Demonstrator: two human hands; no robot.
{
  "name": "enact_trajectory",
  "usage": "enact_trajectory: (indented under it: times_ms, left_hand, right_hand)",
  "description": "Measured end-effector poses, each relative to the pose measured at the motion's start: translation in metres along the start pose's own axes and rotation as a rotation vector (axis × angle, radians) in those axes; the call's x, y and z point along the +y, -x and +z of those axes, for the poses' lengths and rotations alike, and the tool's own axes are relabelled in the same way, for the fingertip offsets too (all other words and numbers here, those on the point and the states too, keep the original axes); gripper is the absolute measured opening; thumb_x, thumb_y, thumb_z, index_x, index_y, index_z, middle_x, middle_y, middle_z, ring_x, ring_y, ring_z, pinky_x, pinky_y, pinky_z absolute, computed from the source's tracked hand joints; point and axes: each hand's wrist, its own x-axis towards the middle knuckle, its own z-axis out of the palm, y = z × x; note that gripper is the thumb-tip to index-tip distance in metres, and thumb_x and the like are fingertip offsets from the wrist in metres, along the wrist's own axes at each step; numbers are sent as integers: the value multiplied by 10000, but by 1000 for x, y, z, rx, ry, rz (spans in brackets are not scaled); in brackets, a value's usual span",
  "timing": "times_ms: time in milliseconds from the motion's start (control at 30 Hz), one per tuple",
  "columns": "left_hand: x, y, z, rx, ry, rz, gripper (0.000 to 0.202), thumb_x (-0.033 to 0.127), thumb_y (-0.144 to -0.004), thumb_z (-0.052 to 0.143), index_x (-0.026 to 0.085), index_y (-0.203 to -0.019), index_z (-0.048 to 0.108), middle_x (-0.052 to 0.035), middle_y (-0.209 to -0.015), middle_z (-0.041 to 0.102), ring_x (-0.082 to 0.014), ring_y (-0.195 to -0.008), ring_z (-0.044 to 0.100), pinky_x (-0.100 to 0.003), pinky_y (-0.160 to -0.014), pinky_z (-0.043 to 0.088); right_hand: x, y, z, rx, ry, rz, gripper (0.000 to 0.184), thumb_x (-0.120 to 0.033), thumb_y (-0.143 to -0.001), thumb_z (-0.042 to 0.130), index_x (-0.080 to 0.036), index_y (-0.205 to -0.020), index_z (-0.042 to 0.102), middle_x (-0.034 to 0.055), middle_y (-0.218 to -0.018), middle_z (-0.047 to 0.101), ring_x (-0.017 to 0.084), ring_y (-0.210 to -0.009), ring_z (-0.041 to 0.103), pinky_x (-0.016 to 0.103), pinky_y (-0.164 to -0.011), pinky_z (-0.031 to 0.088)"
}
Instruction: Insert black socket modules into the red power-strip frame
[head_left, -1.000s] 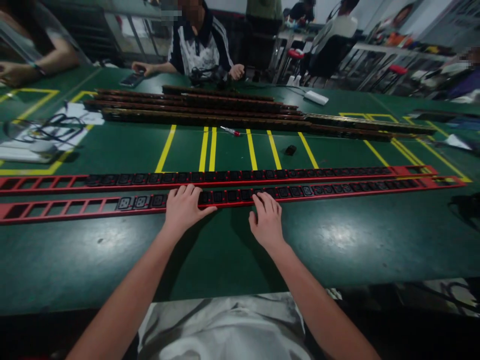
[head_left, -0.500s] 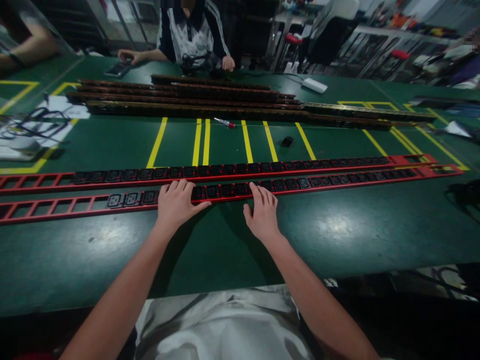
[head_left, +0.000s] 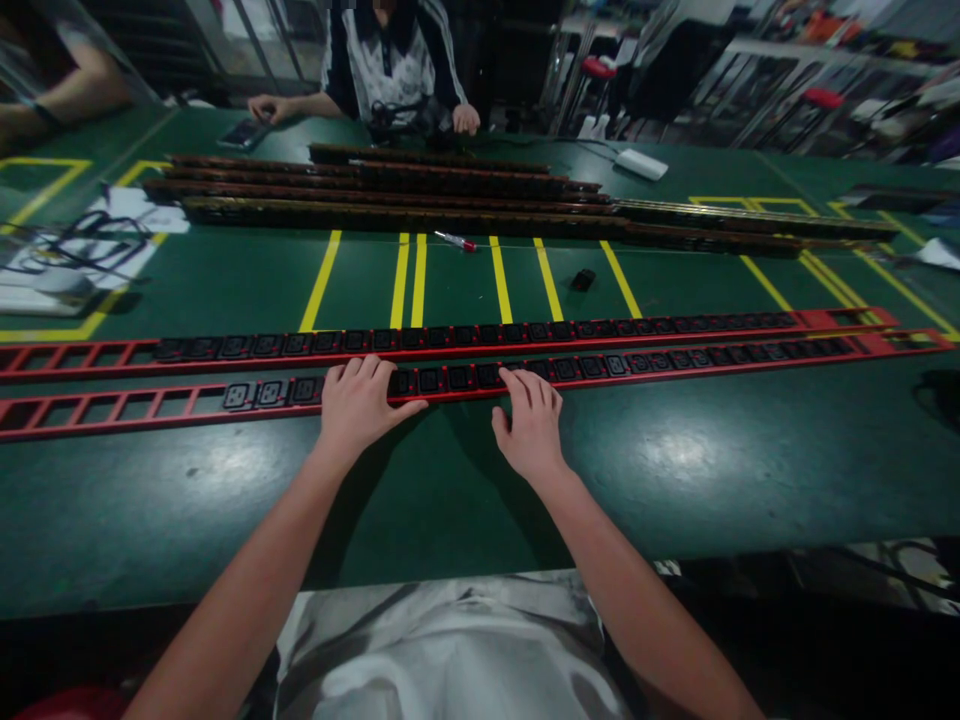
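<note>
Two long red socket strips lie side by side across the green table (head_left: 675, 460). The near strip (head_left: 675, 360) holds a row of black sockets, with empty slots at its left end. My left hand (head_left: 360, 402) lies flat on it, fingers stretched over the sockets. My right hand (head_left: 531, 420) rests a little to the right, its fingertips pressing on the same strip. Neither hand holds anything. The far strip (head_left: 465, 338) runs parallel just beyond my fingers.
A stack of dark strips (head_left: 390, 190) lies across the table's far side. A red-tipped pen (head_left: 457, 241) and a small black part (head_left: 582, 279) sit on the yellow lines. Cables and papers (head_left: 75, 250) lie far left. A person (head_left: 386, 70) sits opposite.
Both hands stay on the near strip in nearly the same place. Only the view has shifted slightly.
</note>
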Motion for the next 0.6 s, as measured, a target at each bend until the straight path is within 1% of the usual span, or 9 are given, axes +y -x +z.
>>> enact_trajectory:
  times_ms: [133,233,333,400,467,533,600]
  left_hand:
    - [0,0,-1,-3,7,2,622,742,-864,624,209,-1182,666,-181,-1204,696,-407,-1177,590,-525,-984,410]
    - [0,0,0,-2,2,-5,619,745,-861,625,228,-1198,669,-173,-1209,699,-406,-1188,587,-530,-994,411]
    - [0,0,1,-3,-8,-8,613,741,-859,633,231,-1198,666,-168,-1206,701,-401,-1199,589,-522,-1002,411]
    - [0,0,0,-3,-3,-9,619,743,-855,639,226,-1194,666,-170,-1209,700,-404,-1202,589,-521,-1004,410]
    - [0,0,0,-2,8,-7,622,743,-851,642,224,-1193,667,-173,-1216,698,-408,-1203,589,-522,-1005,407]
    - [0,0,0,2,9,-1,621,740,-852,644,220,-1192,667,-173,-1217,698,-407,-1200,590,-518,-1001,408]
    - [0,0,0,8,-3,6,623,741,-858,637,213,-1187,666,-173,-1207,699,-403,-1190,594,-514,-991,413]
  right_hand:
    - [0,-1,-1,-40,-1,10,420,-190,-932,570,-179,-1346,639,168,-1367,622,340,-1314,518,536,-1082,411]
    - [-2,1,-1,-42,-2,-1,443,-181,-937,555,-153,-1372,629,188,-1383,618,341,-1348,512,546,-1099,409]
    - [-6,4,-1,-41,-22,-94,433,-163,-959,519,-134,-1376,630,194,-1449,606,318,-1428,488,541,-1170,362]
    - [-9,5,-1,-68,-43,-188,410,-155,-976,501,-134,-1359,646,180,-1484,603,292,-1457,482,530,-1218,317]
    - [-12,6,-1,-109,-61,-259,396,-152,-986,493,-133,-1346,657,168,-1495,608,276,-1465,483,516,-1239,302]
    - [-14,6,-1,-139,-69,-280,401,-149,-990,490,-138,-1355,655,163,-1494,612,270,-1464,484,510,-1235,315]
    - [-15,6,-1,-142,-62,-257,419,-152,-987,496,-139,-1380,641,171,-1502,599,280,-1467,473,518,-1222,332]
